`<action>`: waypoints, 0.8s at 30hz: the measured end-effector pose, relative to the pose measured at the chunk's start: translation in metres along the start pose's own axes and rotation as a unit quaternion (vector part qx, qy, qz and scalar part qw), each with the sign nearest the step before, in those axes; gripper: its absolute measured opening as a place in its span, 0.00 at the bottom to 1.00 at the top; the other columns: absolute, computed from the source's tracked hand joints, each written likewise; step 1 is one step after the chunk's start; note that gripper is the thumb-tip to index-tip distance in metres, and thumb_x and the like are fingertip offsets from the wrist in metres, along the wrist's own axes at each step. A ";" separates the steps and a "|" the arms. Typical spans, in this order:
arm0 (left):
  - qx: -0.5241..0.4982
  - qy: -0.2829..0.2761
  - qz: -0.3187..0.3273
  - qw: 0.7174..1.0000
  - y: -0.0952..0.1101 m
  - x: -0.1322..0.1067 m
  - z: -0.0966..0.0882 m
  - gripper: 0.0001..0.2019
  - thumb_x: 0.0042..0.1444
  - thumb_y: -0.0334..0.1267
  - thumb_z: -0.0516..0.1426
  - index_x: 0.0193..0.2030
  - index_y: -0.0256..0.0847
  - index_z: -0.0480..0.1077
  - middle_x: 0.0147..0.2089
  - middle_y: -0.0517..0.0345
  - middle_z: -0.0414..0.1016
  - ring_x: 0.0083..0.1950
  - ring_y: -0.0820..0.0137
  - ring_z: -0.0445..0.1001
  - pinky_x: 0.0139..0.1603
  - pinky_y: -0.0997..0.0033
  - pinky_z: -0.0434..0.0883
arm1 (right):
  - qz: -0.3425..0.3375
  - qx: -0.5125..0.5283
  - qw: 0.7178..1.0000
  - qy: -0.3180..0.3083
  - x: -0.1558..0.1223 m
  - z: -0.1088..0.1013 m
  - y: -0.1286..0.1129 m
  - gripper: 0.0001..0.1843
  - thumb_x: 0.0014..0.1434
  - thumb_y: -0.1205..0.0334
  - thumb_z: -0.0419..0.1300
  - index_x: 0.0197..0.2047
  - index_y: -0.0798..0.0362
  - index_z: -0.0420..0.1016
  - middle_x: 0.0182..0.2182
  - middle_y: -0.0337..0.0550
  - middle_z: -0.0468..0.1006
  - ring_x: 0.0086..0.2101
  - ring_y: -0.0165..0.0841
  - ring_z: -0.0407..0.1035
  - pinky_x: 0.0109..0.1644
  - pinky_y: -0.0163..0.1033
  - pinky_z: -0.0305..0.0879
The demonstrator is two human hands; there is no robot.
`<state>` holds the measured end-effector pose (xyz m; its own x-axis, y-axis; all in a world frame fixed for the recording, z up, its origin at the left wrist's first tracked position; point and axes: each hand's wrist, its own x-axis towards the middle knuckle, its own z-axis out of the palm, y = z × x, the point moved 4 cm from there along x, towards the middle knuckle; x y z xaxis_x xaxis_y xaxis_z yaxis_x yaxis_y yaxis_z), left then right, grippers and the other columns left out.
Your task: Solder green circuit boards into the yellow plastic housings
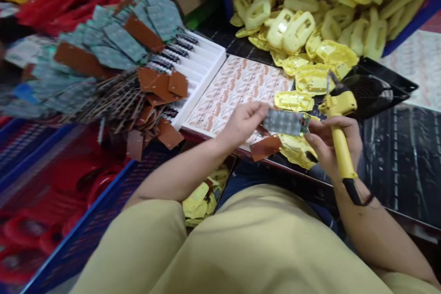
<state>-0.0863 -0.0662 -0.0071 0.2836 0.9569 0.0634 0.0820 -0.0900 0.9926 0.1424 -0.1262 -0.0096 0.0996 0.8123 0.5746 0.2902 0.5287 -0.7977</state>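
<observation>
My left hand (243, 121) pinches a small grey circuit board (284, 122) with thin wires at its right end. My right hand (330, 144) is closed round the yellow handle of a soldering iron (339, 133), whose tip points up and away. The fingers of that hand also touch the board's right end. Under both hands lie a brown board (265, 147) and a yellow plastic shell (298, 149) on the table edge.
A heap of grey and brown boards (110, 59) with wire leads lies left, over a white slotted tray (203, 69). Yellow plastic shells (310, 14) pile up at the back. A black fan (374, 89) sits right. Blue crates with red parts (51, 202) stand lower left.
</observation>
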 end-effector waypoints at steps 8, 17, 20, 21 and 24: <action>0.189 -0.092 0.204 0.956 0.010 -0.004 0.043 0.21 0.70 0.56 0.63 0.54 0.42 0.86 0.63 0.43 0.84 0.68 0.52 0.81 0.74 0.46 0.71 | -0.006 -0.087 0.994 0.063 -0.014 -0.022 -0.012 0.17 0.62 0.54 0.76 0.40 0.45 0.71 0.28 0.31 0.81 0.23 0.31 0.78 0.26 0.32 0.76; -0.061 -0.076 0.082 0.992 0.025 0.009 0.072 0.26 0.56 0.63 0.72 0.35 0.38 0.84 0.40 0.50 0.88 0.43 0.64 0.87 0.49 0.66 0.82 | -0.068 -0.134 0.988 0.026 -0.023 -0.003 -0.025 0.12 0.66 0.60 0.72 0.41 0.47 0.72 0.29 0.30 0.82 0.26 0.29 0.80 0.29 0.28 0.75; -0.099 -0.117 0.035 0.988 0.031 0.012 0.064 0.27 0.55 0.64 0.73 0.35 0.38 0.81 0.37 0.53 0.86 0.41 0.64 0.87 0.44 0.67 0.83 | -0.106 -0.137 0.985 0.015 -0.019 -0.012 -0.023 0.14 0.66 0.56 0.74 0.45 0.46 0.73 0.34 0.33 0.85 0.31 0.32 0.83 0.36 0.33 0.81; -0.091 -0.130 0.026 0.987 0.036 0.014 0.056 0.25 0.56 0.63 0.72 0.35 0.38 0.81 0.36 0.54 0.86 0.40 0.65 0.87 0.42 0.67 0.82 | -0.113 -0.142 0.983 0.005 -0.016 -0.018 -0.020 0.14 0.67 0.55 0.73 0.47 0.46 0.73 0.37 0.35 0.87 0.34 0.34 0.85 0.39 0.36 0.82; -0.026 -0.151 0.021 0.988 0.059 0.028 0.025 0.20 0.62 0.55 0.71 0.36 0.38 0.80 0.33 0.58 0.83 0.36 0.68 0.85 0.39 0.68 0.81 | -0.116 -0.212 0.969 -0.053 -0.001 -0.034 0.002 0.13 0.73 0.55 0.65 0.57 0.46 0.70 0.48 0.43 0.88 0.44 0.39 0.86 0.45 0.44 0.84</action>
<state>-0.0495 -0.0512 0.0504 0.5591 0.8254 0.0777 0.0181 -0.1058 0.9942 0.1756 -0.1343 -0.0059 -0.1071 0.7163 0.6895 0.6604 0.5697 -0.4893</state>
